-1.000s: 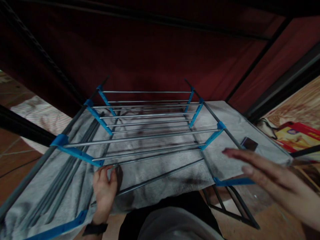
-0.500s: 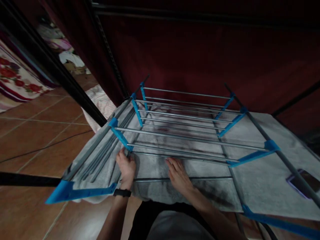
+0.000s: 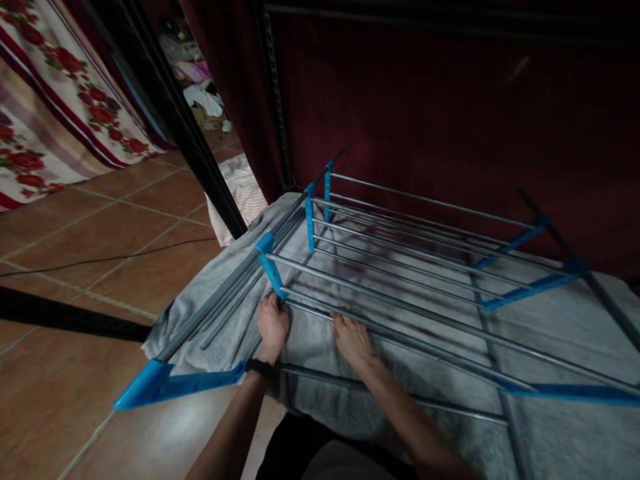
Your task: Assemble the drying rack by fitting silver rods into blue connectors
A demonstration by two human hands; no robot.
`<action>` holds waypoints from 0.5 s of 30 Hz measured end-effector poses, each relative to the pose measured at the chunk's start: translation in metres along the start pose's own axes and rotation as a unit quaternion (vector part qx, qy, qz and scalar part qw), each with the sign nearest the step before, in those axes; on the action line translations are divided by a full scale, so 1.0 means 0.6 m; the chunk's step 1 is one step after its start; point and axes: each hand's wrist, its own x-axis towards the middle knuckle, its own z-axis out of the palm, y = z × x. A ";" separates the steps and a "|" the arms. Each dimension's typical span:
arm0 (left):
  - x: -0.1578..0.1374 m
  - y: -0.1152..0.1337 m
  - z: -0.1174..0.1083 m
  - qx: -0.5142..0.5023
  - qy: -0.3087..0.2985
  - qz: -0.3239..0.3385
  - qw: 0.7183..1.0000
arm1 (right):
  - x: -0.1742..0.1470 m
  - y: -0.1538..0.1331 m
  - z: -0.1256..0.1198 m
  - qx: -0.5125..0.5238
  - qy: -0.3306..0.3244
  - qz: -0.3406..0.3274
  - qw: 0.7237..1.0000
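Observation:
A partly assembled drying rack of grey metal tubes (image 3: 400, 304) and blue plastic brackets (image 3: 271, 270) lies on a grey blanket (image 3: 193, 320). My left hand (image 3: 273, 328), with a dark band at the wrist, is closed round the lower end of the near-left bracket, where a thin rod meets it; its fingertips are partly hidden. To the right, my right hand (image 3: 351, 339) has its fingers bent over the lowest thin rod (image 3: 309, 310) of that row. Below both hands, a cross tube (image 3: 330, 378) runs near the blanket's front edge.
Several loose tubes (image 3: 225, 320) lie along the left side. A blue end piece (image 3: 150, 387) juts out over the tiled floor (image 3: 115, 260). Black frame posts (image 3: 200, 147) stand at left, with a dark red curtain (image 3: 410, 100) behind. A cable (image 3: 150, 251) crosses the floor.
The view has swung left, so the rack sits farther right and the phone is out of view. My right hand's fingers have moved up onto the lowest rod; my left stays by the bracket.

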 end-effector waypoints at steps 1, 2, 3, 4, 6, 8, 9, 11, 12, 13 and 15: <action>-0.001 0.000 0.000 0.004 0.000 -0.003 1.000 | 0.001 0.001 0.001 0.006 -0.001 0.002 1.000; -0.002 0.000 0.000 0.007 0.000 -0.006 1.000 | 0.001 0.002 0.003 0.010 0.000 0.002 1.000; -0.003 0.001 0.000 0.011 -0.001 -0.009 1.000 | 0.000 0.004 0.005 0.010 0.000 0.002 1.000; -0.004 0.001 0.000 0.014 -0.002 -0.011 1.000 | 0.000 0.005 0.007 0.009 0.001 0.003 1.000; -0.005 0.001 -0.001 0.020 -0.004 -0.012 1.000 | -0.001 0.006 0.009 0.003 0.004 0.004 1.000; -0.006 0.001 0.000 0.024 -0.002 -0.011 1.000 | -0.002 0.006 0.010 -0.003 0.013 0.004 1.000; -0.006 0.001 0.000 0.023 0.000 -0.011 1.000 | -0.002 0.006 0.010 -0.006 0.018 0.006 1.000; -0.006 0.003 0.001 0.015 0.006 -0.012 1.000 | -0.002 0.005 0.009 -0.011 0.026 0.008 1.000; -0.007 0.004 0.001 0.010 0.007 -0.013 1.000 | -0.003 0.005 0.009 -0.012 0.028 0.009 0.999; -0.007 0.005 0.001 0.006 0.007 -0.014 1.000 | -0.003 0.005 0.009 -0.014 0.029 0.009 0.999; -0.009 0.008 0.001 0.002 0.002 -0.014 1.000 | -0.004 0.005 0.009 -0.017 0.028 0.009 0.999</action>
